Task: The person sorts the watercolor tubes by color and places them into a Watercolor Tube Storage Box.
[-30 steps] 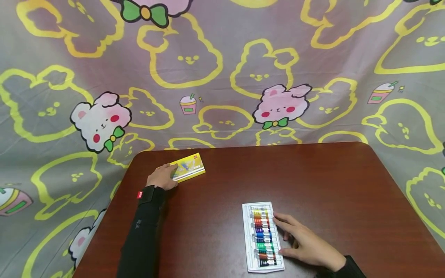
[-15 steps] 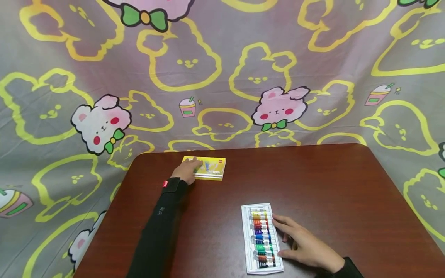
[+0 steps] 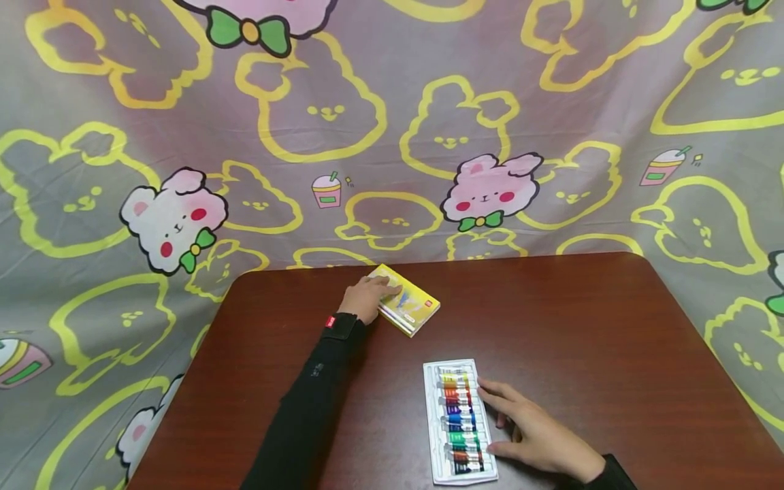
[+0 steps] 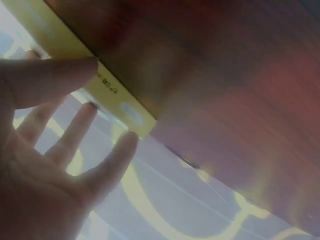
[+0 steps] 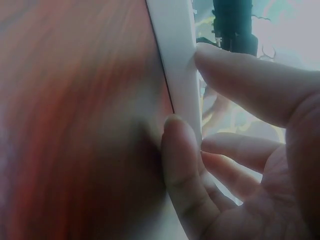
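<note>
My left hand lies on the left end of a flat yellow box near the table's far edge. Its fingers reach over the box, and in the left wrist view the fingers look nearly straight, with the thumb along the box's yellow side. At the front, my right hand touches the right edge of a white tray of paint tubes. Thumb and fingertips rest against the tray's white side wall in the right wrist view. Colourful tubes lie side by side in the tray.
Both things lie on a brown wooden table with rounded far corners. Behind it hangs a grey-pink cloth with cartoon animals, right at the table's far edge. A dark left sleeve crosses the table's left part.
The left hand has slid the yellow box to the right along the far edge and turned it clockwise. The right hand and the paint tray have hardly moved.
</note>
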`<state>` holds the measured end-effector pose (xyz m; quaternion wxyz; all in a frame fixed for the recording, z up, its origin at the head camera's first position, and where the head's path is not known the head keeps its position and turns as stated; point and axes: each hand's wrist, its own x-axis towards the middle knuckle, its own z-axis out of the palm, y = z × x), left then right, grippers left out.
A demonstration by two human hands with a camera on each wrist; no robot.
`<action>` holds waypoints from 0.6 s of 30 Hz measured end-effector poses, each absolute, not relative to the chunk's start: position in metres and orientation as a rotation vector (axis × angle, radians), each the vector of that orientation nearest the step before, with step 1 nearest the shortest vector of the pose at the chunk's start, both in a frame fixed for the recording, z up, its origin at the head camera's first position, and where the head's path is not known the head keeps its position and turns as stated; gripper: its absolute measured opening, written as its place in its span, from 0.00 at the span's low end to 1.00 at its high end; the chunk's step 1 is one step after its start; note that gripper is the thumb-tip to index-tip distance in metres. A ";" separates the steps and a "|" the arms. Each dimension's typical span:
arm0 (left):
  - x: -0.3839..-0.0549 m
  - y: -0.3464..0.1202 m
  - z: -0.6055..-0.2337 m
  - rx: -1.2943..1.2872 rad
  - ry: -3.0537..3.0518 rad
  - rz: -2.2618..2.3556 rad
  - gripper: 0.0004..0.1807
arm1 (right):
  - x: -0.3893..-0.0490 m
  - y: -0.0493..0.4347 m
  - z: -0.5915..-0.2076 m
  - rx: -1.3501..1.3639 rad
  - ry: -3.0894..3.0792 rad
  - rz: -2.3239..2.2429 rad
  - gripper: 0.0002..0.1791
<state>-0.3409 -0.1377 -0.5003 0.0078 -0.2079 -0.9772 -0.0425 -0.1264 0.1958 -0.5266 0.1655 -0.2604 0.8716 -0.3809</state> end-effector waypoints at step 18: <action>-0.342 -0.083 -0.501 -1.128 -3.061 -0.419 0.39 | -0.117 0.187 -0.520 -0.753 2.503 -0.915 0.68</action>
